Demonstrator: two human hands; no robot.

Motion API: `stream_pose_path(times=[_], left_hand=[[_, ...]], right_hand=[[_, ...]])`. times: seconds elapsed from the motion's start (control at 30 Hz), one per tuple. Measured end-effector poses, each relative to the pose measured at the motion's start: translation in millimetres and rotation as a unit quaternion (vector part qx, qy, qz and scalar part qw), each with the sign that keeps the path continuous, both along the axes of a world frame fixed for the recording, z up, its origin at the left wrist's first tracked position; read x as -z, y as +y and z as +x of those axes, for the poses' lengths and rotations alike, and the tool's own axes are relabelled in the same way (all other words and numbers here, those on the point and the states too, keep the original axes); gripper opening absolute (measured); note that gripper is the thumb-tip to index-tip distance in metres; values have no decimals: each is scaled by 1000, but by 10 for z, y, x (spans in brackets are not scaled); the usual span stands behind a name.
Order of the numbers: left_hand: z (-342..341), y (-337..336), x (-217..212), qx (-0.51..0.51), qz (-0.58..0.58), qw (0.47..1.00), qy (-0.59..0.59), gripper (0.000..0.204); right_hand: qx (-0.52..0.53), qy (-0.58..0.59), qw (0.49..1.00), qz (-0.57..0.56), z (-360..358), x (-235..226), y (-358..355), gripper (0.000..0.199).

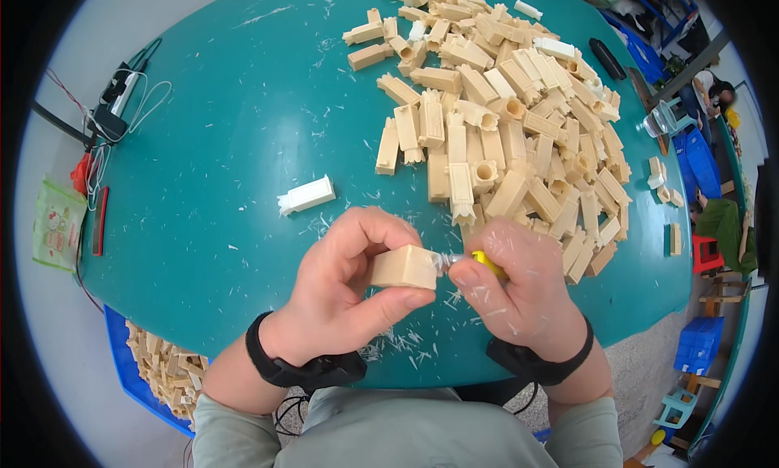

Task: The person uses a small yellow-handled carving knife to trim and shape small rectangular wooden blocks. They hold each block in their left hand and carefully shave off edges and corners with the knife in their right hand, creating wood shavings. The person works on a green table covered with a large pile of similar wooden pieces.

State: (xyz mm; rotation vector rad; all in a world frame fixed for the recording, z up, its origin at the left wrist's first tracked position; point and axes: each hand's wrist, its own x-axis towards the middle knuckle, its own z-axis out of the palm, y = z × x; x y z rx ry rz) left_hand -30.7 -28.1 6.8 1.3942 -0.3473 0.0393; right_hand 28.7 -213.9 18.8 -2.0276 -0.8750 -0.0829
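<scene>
My left hand (pixel 349 277) is closed around a beige rectangular block (pixel 403 267), with fingers above and thumb below. The block's right end points toward my right hand (pixel 519 285). That hand is closed on a yellow-handled tool (pixel 488 264); most of its handle is hidden in the fist. The thin tip, partly blurred, meets the block's right end, where pale shavings show. More shavings (pixel 414 342) lie on the table below and cling to my right thumb and fingers. A white piece (pixel 307 196) of similar shape, with a ragged end, rests beyond my left hand.
A large heap of beige hollow blocks (pixel 507 194) covers the right of the green table (pixel 219 249). A blue bin (pixel 130 366) of similar pieces stands at the lower left. A power strip (pixel 122 94) with cables lies far left; a black object (pixel 607 58) sits far right.
</scene>
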Motion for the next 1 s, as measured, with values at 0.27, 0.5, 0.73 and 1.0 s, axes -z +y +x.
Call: stream_pose_path(times=[0.27,0.5,0.73,1.0], left_hand=[[33,19,9,-30,93,994,-53,38],[44,32,-26,-88,120,986,-70,35],[112,110,23,-78,235,955,-165,37],[15,26,66,-111,102,984,-92,39]], right_hand=[[16,121,990,64,7,-62,6,29],[-8,136,990,18,-35,-23,8,29],[-39,111,993,31,-102,-52,9,28],[-27,65,998,-6,-117,-54,25,27]])
